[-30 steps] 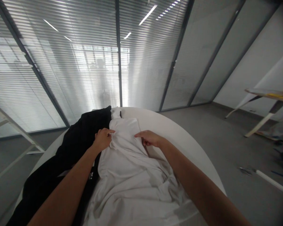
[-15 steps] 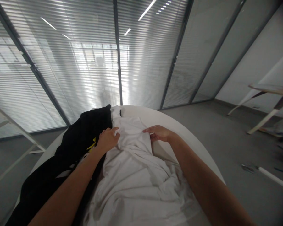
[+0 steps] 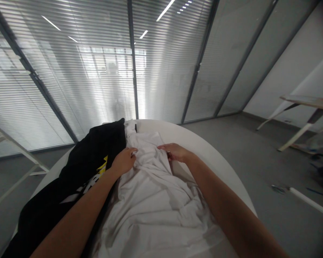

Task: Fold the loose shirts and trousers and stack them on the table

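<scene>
A creased white garment lies lengthwise over the round white table, its kind unclear through the folds. My left hand grips its left edge with curled fingers. Across from it, my right hand pinches the right edge between thumb and fingers. The cloth between both hands is gathered into small wrinkles. Along the left side lies a black garment with a yellow and white print, partly covered by my left forearm.
The round white table shows its rim at the right. Behind it stands a glass partition with blinds. A wooden-topped table is at the far right, and a white pole lies on the grey floor. White metal legs stand at the left.
My two hands have drawn slightly closer together, the right one moving left. The white cloth between them is more bunched. The view has shifted a little.
</scene>
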### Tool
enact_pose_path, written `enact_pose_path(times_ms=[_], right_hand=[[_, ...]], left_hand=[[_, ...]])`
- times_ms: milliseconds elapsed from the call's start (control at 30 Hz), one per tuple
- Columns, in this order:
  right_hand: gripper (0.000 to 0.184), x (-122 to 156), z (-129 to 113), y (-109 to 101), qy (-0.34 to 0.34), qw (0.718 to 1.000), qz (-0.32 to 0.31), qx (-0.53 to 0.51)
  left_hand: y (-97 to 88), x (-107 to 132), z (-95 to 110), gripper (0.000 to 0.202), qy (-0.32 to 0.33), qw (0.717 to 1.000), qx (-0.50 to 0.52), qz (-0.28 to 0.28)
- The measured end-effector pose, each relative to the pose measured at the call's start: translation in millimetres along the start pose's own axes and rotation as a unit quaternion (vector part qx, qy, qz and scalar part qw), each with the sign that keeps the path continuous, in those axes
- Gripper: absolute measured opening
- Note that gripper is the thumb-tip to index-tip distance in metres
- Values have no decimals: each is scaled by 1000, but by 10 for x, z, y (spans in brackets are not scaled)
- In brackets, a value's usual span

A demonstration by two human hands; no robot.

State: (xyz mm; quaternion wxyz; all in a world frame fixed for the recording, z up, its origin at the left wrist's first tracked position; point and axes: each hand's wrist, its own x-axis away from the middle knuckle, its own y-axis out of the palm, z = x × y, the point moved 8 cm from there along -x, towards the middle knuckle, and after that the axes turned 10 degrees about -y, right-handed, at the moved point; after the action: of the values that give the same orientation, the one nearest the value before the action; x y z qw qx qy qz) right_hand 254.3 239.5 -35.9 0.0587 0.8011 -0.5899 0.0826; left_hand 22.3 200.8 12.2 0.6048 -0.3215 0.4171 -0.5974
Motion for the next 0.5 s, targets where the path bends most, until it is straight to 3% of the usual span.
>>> enact_pose_path(times_ms=[133, 233, 333, 500], right_hand=[[22, -31, -39, -167, -16, 996, 82, -28], [22, -32, -62, -399, -41, 984, 168, -34], [22, -19, -63, -558, -58, 975, 215, -26], [28, -9, -114, -605, -99, 969, 224, -19]], left_hand=[[-117, -3, -5, 35, -48, 997, 42, 36], [-57, 34, 31, 41, -65, 998, 11, -11], [28, 110, 125, 50, -41, 997, -39, -52], [132, 237, 322, 58, 48, 993, -62, -93]])
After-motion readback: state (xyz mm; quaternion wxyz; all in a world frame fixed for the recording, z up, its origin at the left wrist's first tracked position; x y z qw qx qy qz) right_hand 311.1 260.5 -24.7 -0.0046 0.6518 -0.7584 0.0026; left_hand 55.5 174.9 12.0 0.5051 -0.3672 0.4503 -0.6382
